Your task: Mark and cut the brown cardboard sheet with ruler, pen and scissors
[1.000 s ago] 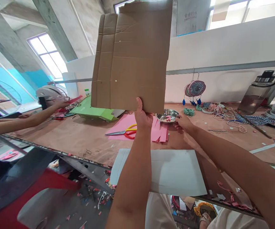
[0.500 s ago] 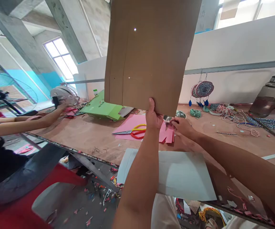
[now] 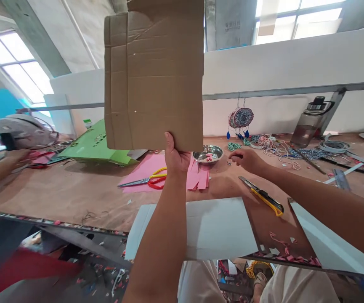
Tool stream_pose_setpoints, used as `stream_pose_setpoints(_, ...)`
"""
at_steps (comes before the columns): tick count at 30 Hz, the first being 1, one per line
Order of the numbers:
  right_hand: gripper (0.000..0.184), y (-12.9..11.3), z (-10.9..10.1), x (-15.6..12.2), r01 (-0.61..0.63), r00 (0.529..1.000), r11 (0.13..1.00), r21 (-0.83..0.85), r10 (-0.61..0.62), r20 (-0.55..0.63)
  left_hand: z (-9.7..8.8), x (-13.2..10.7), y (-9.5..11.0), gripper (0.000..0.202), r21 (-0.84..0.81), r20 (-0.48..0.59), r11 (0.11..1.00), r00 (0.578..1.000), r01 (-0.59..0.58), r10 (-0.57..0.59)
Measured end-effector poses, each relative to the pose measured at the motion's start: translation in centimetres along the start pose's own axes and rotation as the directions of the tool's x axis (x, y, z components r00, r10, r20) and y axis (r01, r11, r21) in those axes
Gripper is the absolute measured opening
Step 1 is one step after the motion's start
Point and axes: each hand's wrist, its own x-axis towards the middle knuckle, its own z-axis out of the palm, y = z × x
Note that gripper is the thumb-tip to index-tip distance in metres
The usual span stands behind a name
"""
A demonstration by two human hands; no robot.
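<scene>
My left hand [image 3: 177, 158] grips the bottom edge of a brown cardboard sheet [image 3: 166, 92], holding it upright above the table, thumb on the near face. The sheet has creases, small holes and a torn top edge. My right hand [image 3: 246, 162] is low over the table with fingers curled, right of a metal bowl [image 3: 215, 159] with small pink pieces inside. Tiny bits lie by its fingertips; whether it pinches one is hidden. Beneath my left arm are pink paper [image 3: 140, 170], red-and-yellow-handled scissors [image 3: 140, 181] and a pale board [image 3: 219, 227].
A yellow box cutter [image 3: 264, 197] lies at right, by another pale board [image 3: 333, 240]. Behind are tangled cords [image 3: 273, 145], a bottle [image 3: 308, 124] and hanging woven discs [image 3: 243, 118]. At left are a green bag [image 3: 90, 145], a backpack [image 3: 24, 130] and another person's arm [image 3: 1, 170].
The view has turned right. The cardboard sheet sits farther from me and shows more of its upper part. My right hand has moved right, away from the bowl, which is now in full view.
</scene>
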Motion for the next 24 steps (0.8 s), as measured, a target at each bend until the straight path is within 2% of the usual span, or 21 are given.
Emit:
stream_pose_setpoints(4, 0.021, 4.6, -4.7, -2.2, -0.188, 0.976, 0.982, -0.003, 0.186, -0.114, 0.1, -0.1, -0.5, 0.029, 0.036, 0.02, 0.999, 1.0, 0.0, -0.001)
stream_pose_setpoints(8, 0.023, 8.9, -10.0, -5.8, -0.37, 0.907, 0.926, -0.075, 0.343, -0.245, 0.2, -0.3, -0.9, 0.026, 0.052, 0.02, 0.999, 1.0, -0.001, 0.0)
stream_pose_setpoints(9, 0.024, 9.8, -11.5, -6.8, -0.423, 0.879, 0.901, -0.092, 0.384, -0.283, 0.2, -0.3, -0.9, 0.023, 0.041, 0.026, 0.999, 1.0, -0.003, 0.001)
stream_pose_setpoints(13, 0.027, 13.3, -17.6, -11.2, -0.639, 0.711, 0.764, -0.093, 0.539, -0.452, 0.3, -0.3, -1.2, 0.019, -0.033, 0.047, 0.999, 0.999, 0.001, 0.001)
stream_pose_setpoints(15, 0.021, 14.7, -20.0, -13.2, -0.734, 0.652, 0.659, -0.165, 0.616, -0.442, 0.3, -0.2, -1.2, 0.018, -0.026, 0.034, 1.0, 0.999, 0.0, 0.001)
stream_pose_setpoints(18, 0.026, 16.2, -21.5, -15.5, -0.83, 0.553, 0.485, -0.274, 0.781, -0.29, 0.2, -0.2, -1.3, 0.02, -0.012, 0.047, 1.0, 0.999, -0.004, 0.004)
stream_pose_setpoints(20, 0.028, 16.9, -21.3, -16.3, -0.848, 0.509, 0.45, -0.279, 0.837, -0.199, 0.1, -0.2, -1.2, 0.021, -0.007, 0.055, 1.0, 0.998, -0.01, 0.01)
stream_pose_setpoints(22, 0.023, 17.2, -20.5, -16.6, -0.842, 0.523, 0.48, -0.245, 0.838, -0.157, 0.1, -0.3, -1.2, 0.02, 0.008, 0.049, 1.0, 0.999, -0.018, 0.018)
stream_pose_setpoints(24, 0.019, 17.3, -19.4, -16.3, -0.805, 0.584, 0.546, -0.232, 0.798, -0.147, 0.1, -0.3, -1.2, 0.02, 0.019, 0.037, 1.0, 0.999, -0.021, 0.02)
